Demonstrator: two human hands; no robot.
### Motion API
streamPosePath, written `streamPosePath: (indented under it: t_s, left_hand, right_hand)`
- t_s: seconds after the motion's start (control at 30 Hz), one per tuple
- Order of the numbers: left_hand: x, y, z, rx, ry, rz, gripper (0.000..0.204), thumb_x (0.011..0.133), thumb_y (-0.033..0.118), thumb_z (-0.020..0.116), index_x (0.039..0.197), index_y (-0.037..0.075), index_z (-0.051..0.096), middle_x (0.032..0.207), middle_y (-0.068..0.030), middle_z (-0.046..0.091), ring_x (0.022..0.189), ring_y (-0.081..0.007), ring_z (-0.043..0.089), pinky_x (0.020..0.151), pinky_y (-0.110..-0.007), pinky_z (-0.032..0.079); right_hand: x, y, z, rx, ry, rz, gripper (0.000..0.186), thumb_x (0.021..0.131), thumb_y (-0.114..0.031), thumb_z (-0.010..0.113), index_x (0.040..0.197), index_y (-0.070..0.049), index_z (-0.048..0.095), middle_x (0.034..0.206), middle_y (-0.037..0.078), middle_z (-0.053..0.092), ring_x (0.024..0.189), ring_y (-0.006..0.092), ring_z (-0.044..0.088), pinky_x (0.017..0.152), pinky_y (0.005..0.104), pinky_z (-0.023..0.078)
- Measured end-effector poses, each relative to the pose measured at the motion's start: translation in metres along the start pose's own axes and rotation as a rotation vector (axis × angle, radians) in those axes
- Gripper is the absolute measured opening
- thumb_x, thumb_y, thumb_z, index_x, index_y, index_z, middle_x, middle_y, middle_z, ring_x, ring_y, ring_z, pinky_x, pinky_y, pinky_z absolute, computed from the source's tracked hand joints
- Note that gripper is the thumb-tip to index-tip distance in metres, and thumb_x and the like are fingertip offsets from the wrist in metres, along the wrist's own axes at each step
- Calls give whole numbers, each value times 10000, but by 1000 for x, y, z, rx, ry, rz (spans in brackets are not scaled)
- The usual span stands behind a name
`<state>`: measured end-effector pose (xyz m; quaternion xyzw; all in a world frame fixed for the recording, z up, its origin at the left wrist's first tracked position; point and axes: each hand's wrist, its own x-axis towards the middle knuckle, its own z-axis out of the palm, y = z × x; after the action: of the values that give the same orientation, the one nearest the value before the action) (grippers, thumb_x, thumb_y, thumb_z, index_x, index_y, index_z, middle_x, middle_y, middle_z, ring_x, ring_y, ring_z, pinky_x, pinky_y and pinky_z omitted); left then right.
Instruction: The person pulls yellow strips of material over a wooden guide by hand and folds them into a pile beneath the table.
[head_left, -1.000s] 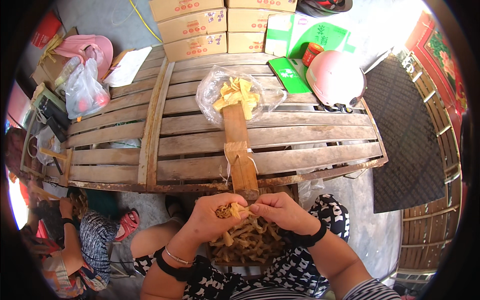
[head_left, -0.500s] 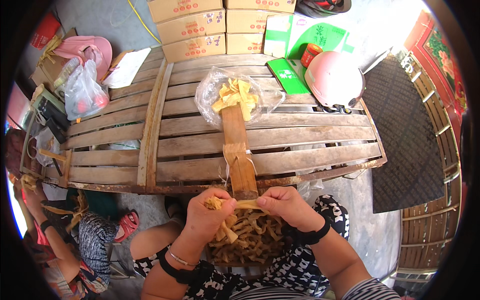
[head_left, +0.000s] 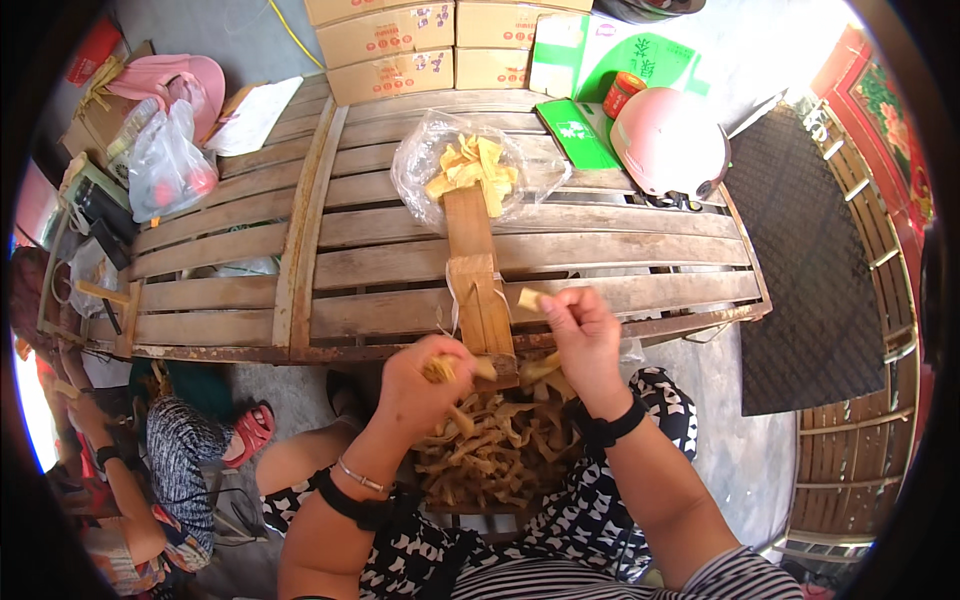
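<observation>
My left hand [head_left: 428, 385] is closed around a bunch of yellowish dried strips [head_left: 438, 369] beside the near end of a narrow wooden board [head_left: 468, 250]. Between the thumb and fingers of my right hand [head_left: 588, 345] is a small pale-yellow piece [head_left: 531, 299], held up over the table's front edge, right of the board. Below both hands, at my lap, lies a heap of brownish-yellow dried strips [head_left: 500, 455]. Flat pale-yellow pieces [head_left: 475, 170] lie on a clear plastic bag [head_left: 412, 165] at the board's far end.
The slatted wooden table [head_left: 390, 315] bears a pink helmet [head_left: 668, 142], a red can [head_left: 623, 93], a green box [head_left: 578, 135] and, at left, a plastic bag [head_left: 168, 170] and pink cap [head_left: 190, 85]. Cardboard cartons [head_left: 390, 72] stack behind. A co-worker's hand [head_left: 85, 410] is at far left.
The strip stretched between my hands is now parted. My right hand has moved up and right with a short piece; my left hand stays near the board's end. The view has shifted slightly.
</observation>
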<state>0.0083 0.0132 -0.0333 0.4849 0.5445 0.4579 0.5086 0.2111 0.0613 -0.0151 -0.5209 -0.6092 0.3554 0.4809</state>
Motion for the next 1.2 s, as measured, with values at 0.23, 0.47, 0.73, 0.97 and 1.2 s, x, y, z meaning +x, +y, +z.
streamPosePath:
  t_s: [0.23,0.47,0.73,0.97,1.2]
  left_hand:
    - [-36,-24,33,410,-821,-3,232,828,271,706,957,81,681,877,-93,682,813,-265,668,712,-363,526]
    - [-53,-75,68,775,-875,156,392,795,267,700,1130,80,616,985,-138,619,929,-360,625,756,-452,516]
    - [-61,-95,66,856,-910,333,478,758,226,749,1158,36,572,1135,-168,548,1111,-355,541,857,-447,497]
    - [-38,-18,39,718,-744,88,242,859,163,608,1039,3,634,945,-144,672,888,-340,652,763,-417,533]
    - [-13,24,6,-333,-350,-341,240,973,121,492,1124,-6,629,902,-50,677,707,-131,656,619,-257,514]
  right_hand:
    - [1,-118,-36,553,215,-448,30,968,-99,576,974,-70,578,670,-47,485,506,38,388,442,186,324]
    - [2,-219,-119,1167,91,-851,354,1008,-103,352,656,-121,385,532,-27,368,413,54,328,393,215,260]
    - [-6,-139,-53,622,-39,-348,93,936,-64,578,864,-55,520,716,-6,531,568,40,454,524,200,366]
    - [-14,-80,-30,399,-414,-121,98,875,-41,699,913,-33,609,819,24,644,697,77,591,597,214,459]
    - [-19,-54,-5,-215,-722,-531,140,816,-173,738,782,-102,623,714,33,623,595,240,615,512,311,484]
